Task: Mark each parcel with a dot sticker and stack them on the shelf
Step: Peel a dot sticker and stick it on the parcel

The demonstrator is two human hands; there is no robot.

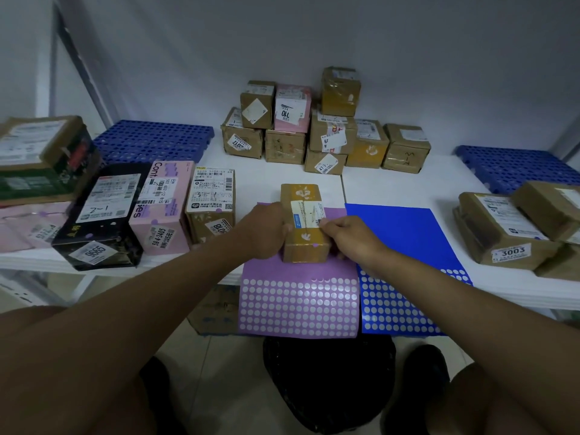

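White shelf board [392, 183] runs the width of the view against a pale wall [314, 32], with blue perforated mats [150, 141] lying at its far left and far right. We record the largest grouping first: a stack of taped parcels [326, 127] at the back centre, cardboard boxes plus one pink box, piled up to three high against the wall. To the left stands a row of bigger boxes [119, 211], among them a black one, a pink one and a brown one, each with a white shipping label facing up. To the right sit two or more brown parcels [502, 227], one marked 3003.

At the front edge we note two sticker sheets side by side, both hanging over the board's lip. On the purple sticker sheet [298, 306] and the blue sticker sheet [405, 233] alike, the near part shows rows of pale circles while the far part is plain colour.

On the purple sheet rests a small brown parcel [303, 221], long side running away from the camera, with a white label across its top. A purple dot [315, 245] sits at the near top edge of this parcel.

Our left hand [266, 230] grips the parcel's left side with curled fingers. Our right hand [348, 237] is against its right side, fingers curled, thumb and forefinger pinched at the label's edge.
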